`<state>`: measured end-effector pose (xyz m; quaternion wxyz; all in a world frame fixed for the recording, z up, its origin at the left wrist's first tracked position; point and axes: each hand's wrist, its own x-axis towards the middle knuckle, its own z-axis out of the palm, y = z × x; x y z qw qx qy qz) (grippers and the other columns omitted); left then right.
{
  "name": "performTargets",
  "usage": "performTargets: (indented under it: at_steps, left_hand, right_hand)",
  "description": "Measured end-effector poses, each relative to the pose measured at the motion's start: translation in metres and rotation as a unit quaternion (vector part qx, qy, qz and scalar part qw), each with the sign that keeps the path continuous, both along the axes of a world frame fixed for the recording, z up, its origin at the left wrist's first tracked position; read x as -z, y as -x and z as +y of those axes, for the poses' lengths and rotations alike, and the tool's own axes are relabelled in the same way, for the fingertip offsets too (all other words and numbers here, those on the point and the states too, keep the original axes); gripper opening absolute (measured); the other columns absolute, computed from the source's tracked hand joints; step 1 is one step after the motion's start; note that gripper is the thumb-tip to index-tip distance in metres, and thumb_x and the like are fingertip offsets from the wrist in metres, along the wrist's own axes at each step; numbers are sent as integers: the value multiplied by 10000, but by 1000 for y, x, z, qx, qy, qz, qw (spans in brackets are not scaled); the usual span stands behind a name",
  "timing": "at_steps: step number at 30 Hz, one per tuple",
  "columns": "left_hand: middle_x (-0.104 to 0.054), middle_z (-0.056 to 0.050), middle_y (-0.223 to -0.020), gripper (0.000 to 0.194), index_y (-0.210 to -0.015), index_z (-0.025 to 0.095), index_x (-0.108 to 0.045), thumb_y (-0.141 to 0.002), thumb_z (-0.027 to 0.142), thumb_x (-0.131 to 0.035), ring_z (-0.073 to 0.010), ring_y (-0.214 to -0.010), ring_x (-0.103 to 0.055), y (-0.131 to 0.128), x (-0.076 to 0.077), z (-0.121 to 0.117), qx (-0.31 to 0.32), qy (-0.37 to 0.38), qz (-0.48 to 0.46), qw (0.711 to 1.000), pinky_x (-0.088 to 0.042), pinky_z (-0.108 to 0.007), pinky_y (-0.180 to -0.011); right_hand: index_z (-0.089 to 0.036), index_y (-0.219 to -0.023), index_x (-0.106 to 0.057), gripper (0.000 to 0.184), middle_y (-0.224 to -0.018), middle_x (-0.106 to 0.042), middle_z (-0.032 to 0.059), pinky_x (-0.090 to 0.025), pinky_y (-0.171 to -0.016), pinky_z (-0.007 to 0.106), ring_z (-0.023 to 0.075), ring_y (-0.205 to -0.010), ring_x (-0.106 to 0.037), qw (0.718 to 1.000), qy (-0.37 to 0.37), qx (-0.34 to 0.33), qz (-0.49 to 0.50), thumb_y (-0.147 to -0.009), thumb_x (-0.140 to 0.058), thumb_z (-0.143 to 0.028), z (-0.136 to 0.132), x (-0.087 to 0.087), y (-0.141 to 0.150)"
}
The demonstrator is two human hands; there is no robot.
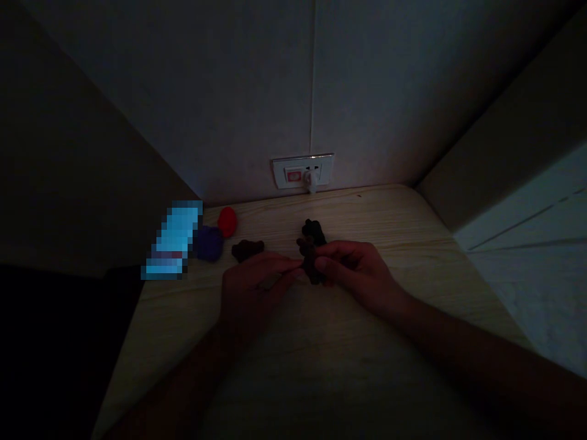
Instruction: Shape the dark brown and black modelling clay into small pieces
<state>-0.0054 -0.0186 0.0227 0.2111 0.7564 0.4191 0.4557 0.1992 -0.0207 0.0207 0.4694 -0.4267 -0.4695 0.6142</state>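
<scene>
Between my hands is a small dark brown figure with a rounded, knobbly top; it looks like modelling clay. My right hand pinches it from the right with thumb and fingers. From the other side, the closed fingertips of my left hand meet its left edge. Just behind the figure is a black lump, partly covered by it. A bit of red shows under my right fingers, too dim to make out. Beyond my left hand lies a brown lump on the wooden tabletop.
At the back left sit a red lump and a purple lump. Beside them is a bright, blurred-out screen. A wall socket with a plug is above the table's back edge. The room is dim.
</scene>
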Motion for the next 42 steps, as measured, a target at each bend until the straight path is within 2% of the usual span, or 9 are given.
performTargets:
  at_steps: [7, 18, 20, 23, 26, 29, 33, 38, 42]
  left_hand:
    - [-822, 24, -840, 139, -880, 233, -801, -792, 127, -805, -131, -735, -760, -1, 2, -2, -31, 65, -43, 996, -610, -221, -729]
    - [-812, 17, -796, 89, -819, 240, -802, -796, 156, -785, -148, -738, -761, -4, 1, -2, -36, 150, -74, 985, -614, -248, -747]
    - [-818, 4, -823, 101, -846, 228, -796, -765, 171, -809, -160, -763, -772, -7, 1, -1, -31, 197, -129, 971, -622, -248, -733]
    - [-828, -15, -879, 264, -928, 218, -789, -679, 190, -873, -187, -799, -786, -12, 1, 1, 0, 280, -232, 932, -635, -255, -704]
    - [-825, -27, -843, 196, -870, 198, -793, -690, 199, -871, -191, -771, -786, -13, 3, 5, 28, 347, -265, 899, -642, -271, -711]
    - [-818, -28, -802, 132, -837, 187, -796, -724, 214, -858, -174, -721, -773, -13, 6, 7, 32, 376, -286, 881, -637, -266, -703]
    - [-829, -38, -898, 182, -911, 194, -800, -752, 264, -856, -163, -745, -769, -12, 12, 8, 39, 392, -344, 852, -639, -271, -715]
    - [-826, -48, -880, 218, -911, 177, -806, -720, 253, -879, -165, -737, -764, -14, 15, 9, 39, 395, -360, 844, -633, -264, -696]
    - [-824, -40, -847, 201, -913, 180, -812, -733, 254, -864, -153, -685, -751, -15, 11, 9, 38, 389, -344, 854, -623, -262, -684]
  right_hand:
    - [-174, -890, -787, 260, -710, -756, 19, -505, -501, 216, 94, -518, -607, 1000, -8, 9, -5, -771, -850, -396, 0, 0, 0]
    - [-171, -881, -781, 235, -698, -756, 14, -501, -483, 207, 88, -503, -608, 1000, 7, 28, 8, -738, -865, -337, 0, -2, 2]
    - [-170, -877, -775, 231, -662, -737, 0, -494, -477, 200, 84, -493, -602, 999, 13, 33, 16, -729, -872, -318, 0, -3, 3]
    - [-171, -845, -761, 227, -651, -729, -8, -489, -469, 199, 84, -486, -600, 999, 22, 34, 22, -711, -887, -304, 0, -3, 4]
    - [-171, -849, -774, 228, -637, -725, -6, -479, -472, 206, 89, -484, -595, 999, 20, 26, 7, -706, -889, -307, 0, -2, 3]
    - [-168, -874, -799, 214, -576, -682, -12, -462, -490, 215, 93, -491, -573, 1000, 0, 24, -16, -771, -837, -352, 1, 0, 1]
    - [-172, -883, -805, 262, -609, -694, 7, -468, -513, 236, 103, -509, -576, 999, -15, 37, 7, -863, -730, -422, 2, 3, -1]
    - [-191, -892, -796, 190, -566, -676, -24, -455, -477, 223, 101, -473, -569, 998, -25, 45, -39, -757, -834, -319, 2, 2, -1]
    - [-189, -862, -796, 172, -556, -681, -17, -437, -457, 210, 99, -462, -569, 995, -39, 50, -72, -755, -833, -318, 1, 2, -1]
